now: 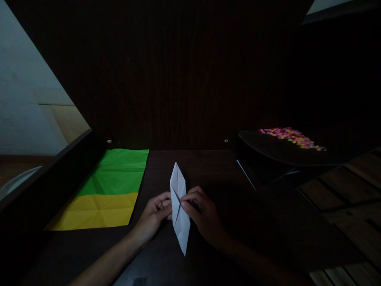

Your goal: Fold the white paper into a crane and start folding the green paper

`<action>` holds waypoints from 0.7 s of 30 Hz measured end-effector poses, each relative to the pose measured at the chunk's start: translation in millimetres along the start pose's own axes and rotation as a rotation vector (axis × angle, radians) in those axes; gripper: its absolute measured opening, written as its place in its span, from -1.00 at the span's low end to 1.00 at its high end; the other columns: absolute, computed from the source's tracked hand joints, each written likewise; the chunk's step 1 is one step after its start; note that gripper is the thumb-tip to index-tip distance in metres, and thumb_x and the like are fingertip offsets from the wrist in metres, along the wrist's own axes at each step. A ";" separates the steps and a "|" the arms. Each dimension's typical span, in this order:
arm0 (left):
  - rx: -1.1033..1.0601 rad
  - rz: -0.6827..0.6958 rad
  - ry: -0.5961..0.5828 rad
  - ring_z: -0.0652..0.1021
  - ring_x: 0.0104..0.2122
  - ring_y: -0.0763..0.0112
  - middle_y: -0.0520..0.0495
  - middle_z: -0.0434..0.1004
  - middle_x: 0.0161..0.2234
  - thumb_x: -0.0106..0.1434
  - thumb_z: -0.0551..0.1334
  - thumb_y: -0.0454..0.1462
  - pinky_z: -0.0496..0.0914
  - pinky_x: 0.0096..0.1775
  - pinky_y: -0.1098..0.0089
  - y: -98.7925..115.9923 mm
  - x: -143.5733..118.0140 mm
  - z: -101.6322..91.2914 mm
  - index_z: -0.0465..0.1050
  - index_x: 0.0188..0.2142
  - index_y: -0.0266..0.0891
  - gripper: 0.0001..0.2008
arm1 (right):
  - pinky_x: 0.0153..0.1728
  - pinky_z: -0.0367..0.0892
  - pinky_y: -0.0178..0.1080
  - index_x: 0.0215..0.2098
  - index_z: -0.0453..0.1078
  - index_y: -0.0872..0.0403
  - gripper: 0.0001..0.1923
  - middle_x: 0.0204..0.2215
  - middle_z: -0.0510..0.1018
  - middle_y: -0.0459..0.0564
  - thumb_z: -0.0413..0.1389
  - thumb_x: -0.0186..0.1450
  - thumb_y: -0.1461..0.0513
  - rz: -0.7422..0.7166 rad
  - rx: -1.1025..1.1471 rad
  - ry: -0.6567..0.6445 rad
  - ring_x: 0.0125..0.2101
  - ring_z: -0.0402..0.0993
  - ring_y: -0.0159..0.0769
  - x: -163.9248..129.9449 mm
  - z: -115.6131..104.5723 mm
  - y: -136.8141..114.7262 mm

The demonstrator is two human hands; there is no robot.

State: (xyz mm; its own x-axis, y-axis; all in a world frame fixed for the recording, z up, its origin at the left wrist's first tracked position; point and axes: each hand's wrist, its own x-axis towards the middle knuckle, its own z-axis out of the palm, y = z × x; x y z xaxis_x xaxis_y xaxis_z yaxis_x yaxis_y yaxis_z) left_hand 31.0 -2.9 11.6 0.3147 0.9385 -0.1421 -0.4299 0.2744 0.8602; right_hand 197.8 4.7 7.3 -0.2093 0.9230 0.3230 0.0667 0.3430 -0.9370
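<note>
A white sheet of paper (pixel 182 228), folded into a long narrow diamond with pointed ends, is held between my two hands just above the dark table. My left hand (pixel 159 208) grips its left edge, thumb in front and fingers partly hidden behind it. With thumb and index finger, my right hand (pixel 201 210) pinches a small flap near the paper's middle. A crease line runs down its upper half, and slanted folds meet at the pinched spot.
Left on the table (pixel 160 167) lie a creased green sheet (pixel 119 171) and a yellow sheet (pixel 101 210). A dark panel (pixel 178 79) rises behind. Small colourful pieces (pixel 293 137) sit on a dark curved surface (pixel 268 149) at right. Wooden slats (pixel 351 198) show at far right.
</note>
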 end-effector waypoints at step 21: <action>0.088 0.008 -0.061 0.58 -0.37 0.32 -0.11 0.63 -0.37 0.11 0.42 -0.14 0.39 -0.29 0.42 0.8 -0.7 3.5 0.57 -0.21 -0.30 -0.68 | -0.37 0.25 -0.34 -0.40 0.51 0.06 -0.94 -0.43 0.45 -0.11 0.17 0.21 0.30 0.019 -0.046 -0.029 -0.42 0.39 -0.39 -0.1 -2.9 -5.5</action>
State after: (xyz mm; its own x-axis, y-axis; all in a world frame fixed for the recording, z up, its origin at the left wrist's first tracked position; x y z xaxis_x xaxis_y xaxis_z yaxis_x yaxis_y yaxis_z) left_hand 33.3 -4.1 14.1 0.3639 0.9253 -0.1072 -0.3575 0.2450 0.9012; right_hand 200.2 3.2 12.8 -0.2360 0.9242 0.3004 0.1154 0.3335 -0.9356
